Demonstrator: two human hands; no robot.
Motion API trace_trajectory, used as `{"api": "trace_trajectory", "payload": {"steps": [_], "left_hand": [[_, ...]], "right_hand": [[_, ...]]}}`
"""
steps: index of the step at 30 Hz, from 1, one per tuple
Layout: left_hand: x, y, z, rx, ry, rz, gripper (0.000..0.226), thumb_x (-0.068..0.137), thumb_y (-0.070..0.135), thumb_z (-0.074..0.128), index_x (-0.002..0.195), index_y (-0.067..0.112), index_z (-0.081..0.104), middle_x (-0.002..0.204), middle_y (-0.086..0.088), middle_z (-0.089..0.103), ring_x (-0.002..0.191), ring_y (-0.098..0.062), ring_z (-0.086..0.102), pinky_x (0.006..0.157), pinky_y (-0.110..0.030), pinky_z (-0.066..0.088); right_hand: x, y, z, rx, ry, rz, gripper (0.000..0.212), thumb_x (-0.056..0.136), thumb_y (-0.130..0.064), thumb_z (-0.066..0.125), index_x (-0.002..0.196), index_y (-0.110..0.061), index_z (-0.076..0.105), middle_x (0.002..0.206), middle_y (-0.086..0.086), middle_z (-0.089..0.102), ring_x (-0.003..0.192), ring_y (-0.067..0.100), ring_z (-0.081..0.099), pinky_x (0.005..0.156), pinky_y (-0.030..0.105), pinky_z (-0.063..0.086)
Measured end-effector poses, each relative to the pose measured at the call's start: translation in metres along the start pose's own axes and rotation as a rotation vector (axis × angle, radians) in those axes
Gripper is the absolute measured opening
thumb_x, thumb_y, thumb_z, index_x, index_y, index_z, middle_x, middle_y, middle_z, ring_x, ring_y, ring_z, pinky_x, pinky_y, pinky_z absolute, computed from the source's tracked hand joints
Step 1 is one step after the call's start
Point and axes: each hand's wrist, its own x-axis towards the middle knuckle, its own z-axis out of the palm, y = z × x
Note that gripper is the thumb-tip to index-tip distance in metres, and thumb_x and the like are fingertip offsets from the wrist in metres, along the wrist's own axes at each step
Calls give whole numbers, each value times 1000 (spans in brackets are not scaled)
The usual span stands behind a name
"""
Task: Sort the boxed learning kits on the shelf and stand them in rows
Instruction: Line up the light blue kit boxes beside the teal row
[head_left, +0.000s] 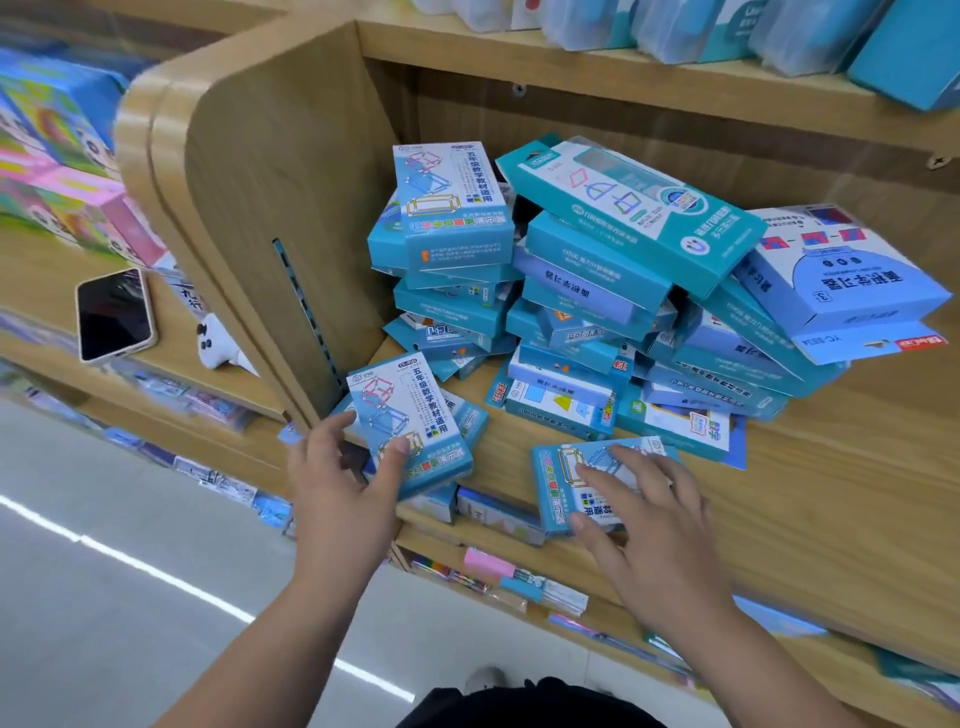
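Head view: the left hand holds one blue box at the lower middle of the frame. The thumb is on top and the fingers curl round its left edge. Its long side points up the frame. The right hand rests spread flat on a second box, just to the right. That box lies sideways at the front edge of the shelf. The messy pile sits behind, farther from both hands.
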Motion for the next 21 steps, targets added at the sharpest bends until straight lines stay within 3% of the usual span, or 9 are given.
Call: {"api": "trace_trajectory", "payload": {"steps": [3, 6, 9, 15, 21], "left_hand": [[1, 1, 1, -123, -117, -153, 60, 86, 49, 71, 137, 32, 46, 102, 0, 58, 93, -21, 64, 72, -43, 57], [-2, 10, 0, -247, -214, -251, 56, 92, 42, 67, 141, 36, 41, 105, -6, 63, 81, -26, 68, 60, -39, 59], [-4, 16, -3, -321, -226, -298, 55, 94, 37, 66, 143, 36, 40, 107, -10, 63, 72, -24, 65, 61, -40, 59], [-19, 15, -11, -408, -217, -231, 56, 94, 34, 65, 144, 40, 39, 101, -5, 70, 77, -17, 69, 61, -34, 58], [-40, 5, -12, -436, -268, -154, 58, 93, 31, 65, 143, 45, 41, 100, 5, 75, 88, -17, 74, 69, -42, 62]], "right_hand": [[7, -6, 3, 97, 56, -14, 42, 88, -63, 44, 113, -41, 70, 133, -10, 58, 124, 27, 44, 99, 51, 42], [11, -11, 8, 184, 135, 13, 35, 85, -61, 50, 100, -39, 72, 125, -14, 61, 120, 24, 48, 98, 48, 40], [10, -13, 11, 218, 207, 69, 36, 78, -64, 57, 95, -36, 71, 121, -12, 61, 118, 23, 49, 98, 44, 35], [-3, -6, 2, 199, 253, 242, 71, 61, -80, 58, 116, -35, 69, 124, -7, 57, 117, 26, 48, 95, 47, 39], [3, 8, -24, 180, -86, 448, 122, 36, -96, 57, 145, -44, 39, 143, -7, 46, 129, 24, 35, 108, 48, 33]]}}
